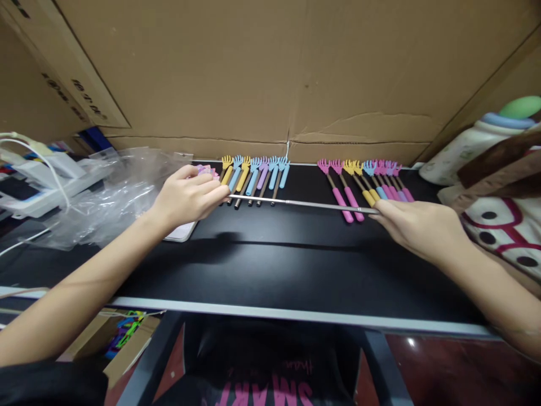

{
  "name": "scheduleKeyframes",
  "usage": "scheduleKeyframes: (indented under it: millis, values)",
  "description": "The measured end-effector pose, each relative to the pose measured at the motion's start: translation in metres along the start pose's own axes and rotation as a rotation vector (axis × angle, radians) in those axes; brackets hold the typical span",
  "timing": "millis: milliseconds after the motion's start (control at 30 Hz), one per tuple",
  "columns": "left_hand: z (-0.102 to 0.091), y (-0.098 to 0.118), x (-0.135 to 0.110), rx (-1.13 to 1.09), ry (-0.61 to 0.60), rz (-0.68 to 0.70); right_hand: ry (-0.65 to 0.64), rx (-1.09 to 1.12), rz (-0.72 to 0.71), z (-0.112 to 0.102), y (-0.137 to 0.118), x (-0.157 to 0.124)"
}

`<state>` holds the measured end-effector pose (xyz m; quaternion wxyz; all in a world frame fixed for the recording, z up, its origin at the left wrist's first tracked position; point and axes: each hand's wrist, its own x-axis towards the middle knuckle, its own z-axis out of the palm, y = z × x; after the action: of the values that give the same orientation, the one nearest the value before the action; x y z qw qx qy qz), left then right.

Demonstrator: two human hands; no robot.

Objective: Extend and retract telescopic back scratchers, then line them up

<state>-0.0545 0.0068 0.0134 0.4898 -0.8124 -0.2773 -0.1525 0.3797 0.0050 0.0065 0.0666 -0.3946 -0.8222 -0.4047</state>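
Stretched between my hands, above the black table (270,276), is a thin silver telescopic back scratcher (313,204), drawn out long; both its ends are hidden in my grasp. My left hand (192,194) is closed around one end. Around the opposite end, the fingers of my right hand (416,225) are closed too. Behind the rod lie two rows of small claw-headed back scratchers. The left row (253,177) has yellow, blue and purple ones; the right row (346,192) has pink, yellow, blue and purple ones. Small pink and lilac pieces (208,171) show just beyond my left hand.
Clear plastic bags (114,197) and a white power strip (40,186) with cables lie at left. A white device corner (182,232) shows under my left wrist. Cardboard (253,73) walls the back. At right stand a bottle (460,146) and a patterned bag (499,225). Below is an open box (91,338).
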Motion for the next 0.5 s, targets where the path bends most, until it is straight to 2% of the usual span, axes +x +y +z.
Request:
scheduleKeyframes:
  millis: [133,267,500]
  values:
    - [-0.003,0.007,0.008,-0.04,0.027,-0.031,0.054,-0.001,-0.012,0.0,-0.004,0.004]
    - [-0.005,0.016,0.02,-0.089,0.064,-0.002,0.086,0.028,-0.025,-0.007,-0.014,0.013]
    - [-0.003,0.034,0.038,-0.162,0.018,-0.035,-0.036,0.132,0.007,-0.023,-0.038,0.037]
